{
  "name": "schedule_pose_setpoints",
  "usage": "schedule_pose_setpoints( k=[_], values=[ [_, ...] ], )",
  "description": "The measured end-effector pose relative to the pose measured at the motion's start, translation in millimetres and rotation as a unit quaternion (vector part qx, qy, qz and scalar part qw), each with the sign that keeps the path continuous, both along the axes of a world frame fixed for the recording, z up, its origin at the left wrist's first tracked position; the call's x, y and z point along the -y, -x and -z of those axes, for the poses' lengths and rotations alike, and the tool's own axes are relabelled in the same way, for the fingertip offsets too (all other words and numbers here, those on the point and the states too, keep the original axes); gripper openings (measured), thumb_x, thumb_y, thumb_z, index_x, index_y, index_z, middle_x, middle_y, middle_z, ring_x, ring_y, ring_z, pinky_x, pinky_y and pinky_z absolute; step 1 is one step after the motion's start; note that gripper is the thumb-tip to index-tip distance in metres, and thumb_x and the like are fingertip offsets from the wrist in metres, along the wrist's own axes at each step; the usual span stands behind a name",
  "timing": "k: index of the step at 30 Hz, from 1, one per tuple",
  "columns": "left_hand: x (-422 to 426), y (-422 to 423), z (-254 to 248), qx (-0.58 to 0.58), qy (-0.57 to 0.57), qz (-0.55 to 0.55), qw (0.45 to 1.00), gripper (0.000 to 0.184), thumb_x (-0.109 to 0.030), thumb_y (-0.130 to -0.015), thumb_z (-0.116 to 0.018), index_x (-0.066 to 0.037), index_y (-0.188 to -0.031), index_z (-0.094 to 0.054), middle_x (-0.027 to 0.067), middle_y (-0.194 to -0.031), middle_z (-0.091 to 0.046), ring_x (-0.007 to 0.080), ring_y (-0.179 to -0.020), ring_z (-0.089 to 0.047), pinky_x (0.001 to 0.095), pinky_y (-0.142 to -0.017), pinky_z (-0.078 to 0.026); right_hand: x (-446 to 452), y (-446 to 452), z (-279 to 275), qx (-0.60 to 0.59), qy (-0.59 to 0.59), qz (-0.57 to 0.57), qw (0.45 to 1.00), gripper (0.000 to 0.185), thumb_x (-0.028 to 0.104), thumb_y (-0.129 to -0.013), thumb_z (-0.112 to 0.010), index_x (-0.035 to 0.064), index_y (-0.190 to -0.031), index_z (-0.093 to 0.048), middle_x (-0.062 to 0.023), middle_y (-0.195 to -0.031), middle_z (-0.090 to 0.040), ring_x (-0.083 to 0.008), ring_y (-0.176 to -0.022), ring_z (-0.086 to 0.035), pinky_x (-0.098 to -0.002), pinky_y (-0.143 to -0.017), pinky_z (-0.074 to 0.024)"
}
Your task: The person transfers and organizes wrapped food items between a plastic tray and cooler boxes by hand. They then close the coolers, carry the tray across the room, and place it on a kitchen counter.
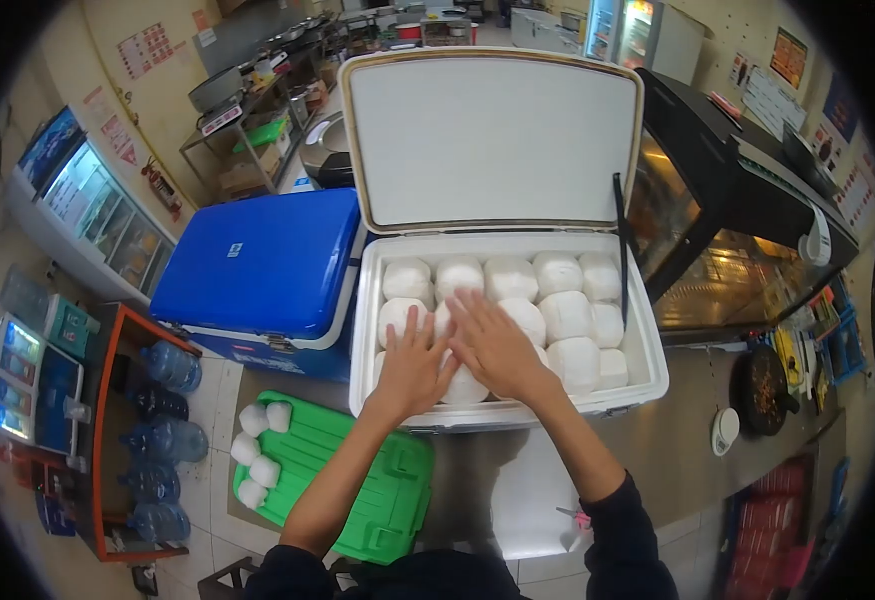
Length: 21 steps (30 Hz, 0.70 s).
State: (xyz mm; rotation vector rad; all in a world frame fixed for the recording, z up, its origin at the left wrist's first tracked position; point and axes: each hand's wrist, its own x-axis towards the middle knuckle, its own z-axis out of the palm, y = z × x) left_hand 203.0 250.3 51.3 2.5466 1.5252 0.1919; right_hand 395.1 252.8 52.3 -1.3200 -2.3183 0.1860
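Observation:
An open white cooler (510,412) stands in the middle, its lid (493,140) raised at the back. Rows of white, rounded peeled coconuts (573,365) fill it. Over the front left part of the rows, my left hand (413,368) lies with its fingers spread. My right hand (498,345) is just to the right of it, fingers stretched out over the coconuts, close to the left one. Both hands seem to touch the tops of the coconuts, and neither grips anything. They hide some coconuts beneath.
A closed blue cooler (258,260) is at the left. Several white coconuts (246,448) sit on a green lid (358,480) below it. A glass-fronted warmer (728,280) stands at the right, near a dark pan (761,390). Water bottles (171,440) fill an orange rack.

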Motion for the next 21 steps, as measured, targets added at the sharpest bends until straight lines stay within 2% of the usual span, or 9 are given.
schedule_pose_setpoints(
  k=[3, 5, 7, 12, 15, 17, 19, 20, 21],
  values=[
    [-9.8, 28.8, -14.0, 0.022, 0.055, 0.067, 0.996, 0.056, -0.037, -0.104, -0.045, -0.003, -0.148, -0.046, 0.0269, -0.155, -0.039, 0.0426, -0.151, -0.024, 0.0627, -0.119, -0.023, 1.2, 6.0, 23.0, 0.013, 0.019, -0.054, 0.998, 0.061, 0.041, -0.105, -0.045, 0.0002, -0.150, -0.042, -0.0196, -0.159, -0.036, -0.0372, -0.149, -0.032, -0.0465, -0.119, -0.0310],
    [-15.1, 43.2, -16.3, 0.256, 0.062, 0.044, 0.964, 0.057, -0.035, -0.104, -0.047, 0.002, -0.147, -0.043, 0.0279, -0.156, -0.036, 0.0410, -0.151, -0.025, 0.0555, -0.121, -0.025, 2.9, 4.5, 17.7, 0.020, 0.027, -0.055, 0.998, 0.062, 0.042, -0.106, -0.044, -0.0019, -0.149, -0.042, -0.0208, -0.159, -0.036, -0.0374, -0.149, -0.031, -0.0448, -0.119, -0.0301],
    [-21.2, 46.6, -0.9, 0.129, -0.082, -0.016, 0.988, 0.065, -0.037, -0.105, -0.045, 0.005, -0.153, -0.033, 0.0281, -0.160, -0.028, 0.0400, -0.150, -0.027, 0.0510, -0.124, -0.019, 4.8, 4.2, 16.4, 0.018, 0.034, -0.040, 0.998, 0.062, 0.041, -0.105, -0.044, -0.0023, -0.149, -0.042, -0.0224, -0.158, -0.037, -0.0381, -0.149, -0.031, -0.0457, -0.120, -0.0291],
    [-18.3, 38.1, 23.1, 0.039, -0.046, -0.053, 0.997, 0.069, -0.040, -0.107, -0.035, 0.009, -0.154, -0.027, 0.0304, -0.161, -0.024, 0.0372, -0.152, -0.024, 0.0503, -0.125, -0.014, 3.7, 11.6, 25.9, 0.057, 0.015, -0.036, 0.998, 0.061, 0.039, -0.105, -0.044, -0.0027, -0.149, -0.041, -0.0233, -0.158, -0.037, -0.0390, -0.148, -0.032, -0.0463, -0.119, -0.0296],
    [-19.7, 37.0, 26.7, 0.015, -0.052, -0.057, 0.997, 0.068, -0.039, -0.107, -0.036, 0.008, -0.154, -0.027, 0.0304, -0.161, -0.026, 0.0382, -0.151, -0.025, 0.0495, -0.125, -0.015, -3.2, 10.1, 22.7, 0.071, 0.016, -0.044, 0.996, 0.063, 0.040, -0.104, -0.046, -0.0027, -0.150, -0.040, -0.0245, -0.157, -0.037, -0.0389, -0.148, -0.033, -0.0469, -0.119, -0.0301],
    [-39.4, 38.7, 4.7, -0.004, -0.035, -0.054, 0.998, 0.068, -0.040, -0.107, -0.036, 0.008, -0.153, -0.028, 0.0304, -0.160, -0.027, 0.0388, -0.150, -0.027, 0.0493, -0.124, -0.017, -11.4, 11.8, 12.6, 0.083, 0.029, -0.047, 0.995, 0.064, 0.041, -0.104, -0.047, -0.0027, -0.150, -0.039, -0.0257, -0.157, -0.036, -0.0386, -0.148, -0.033, -0.0475, -0.119, -0.0301],
    [-76.1, 36.7, -33.0, 0.027, 0.181, -0.056, 0.982, 0.068, -0.040, -0.106, -0.036, 0.007, -0.154, -0.029, 0.0289, -0.161, -0.027, 0.0405, -0.150, -0.028, 0.0495, -0.125, -0.015, -30.8, 14.1, -8.1, -0.030, 0.121, -0.004, 0.992, 0.067, 0.043, -0.102, -0.048, -0.0026, -0.150, -0.039, -0.0292, -0.157, -0.034, -0.0431, -0.146, -0.033, -0.0499, -0.119, -0.0301],
    [-86.4, 36.5, -17.5, 0.027, 0.184, -0.052, 0.981, 0.068, -0.040, -0.106, -0.036, 0.007, -0.154, -0.029, 0.0289, -0.161, -0.027, 0.0405, -0.150, -0.028, 0.0495, -0.125, -0.015, -41.0, 17.0, -5.8, -0.029, 0.123, 0.000, 0.992, 0.067, 0.043, -0.102, -0.048, -0.0026, -0.150, -0.039, -0.0292, -0.157, -0.034, -0.0431, -0.146, -0.033, -0.0499, -0.119, -0.0301],
    [-103.2, 36.0, 12.5, 0.076, 0.079, -0.046, 0.993, 0.068, -0.040, -0.106, -0.035, 0.007, -0.154, -0.028, 0.0282, -0.162, -0.026, 0.0404, -0.151, -0.026, 0.0495, -0.125, -0.015, -55.9, 22.1, 5.8, -0.017, 0.040, 0.044, 0.998, 0.069, 0.044, -0.102, -0.047, -0.0040, -0.151, -0.037, -0.0311, -0.157, -0.032, -0.0458, -0.146, -0.031, -0.0510, -0.119, -0.0287]
  ],
)
